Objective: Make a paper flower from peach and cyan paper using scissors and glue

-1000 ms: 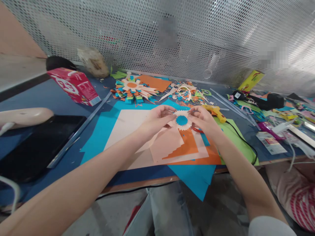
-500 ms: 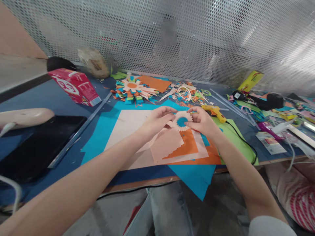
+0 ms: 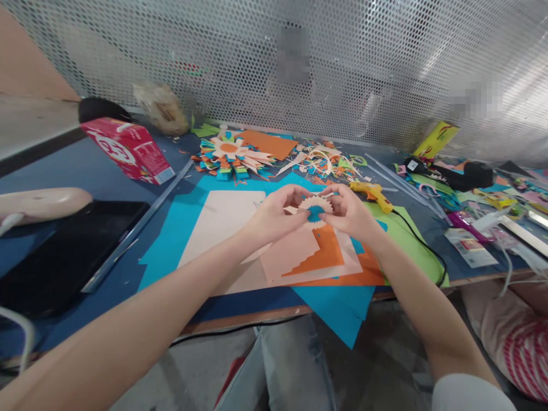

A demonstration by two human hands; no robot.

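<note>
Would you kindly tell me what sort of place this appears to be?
Probably a papercraft workspace, judging by the yellow glue gun, the layered paper flower and the heap of paper scraps.

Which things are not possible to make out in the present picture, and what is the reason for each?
In the head view:
Back of the toothed paper disc: turned away; left hand and right hand also cover its sides.
Black flat object: cut off by the left edge.
Print on the white packet: too small and blurred.
Things behind the perforated screen: obscured by its mesh.
</note>
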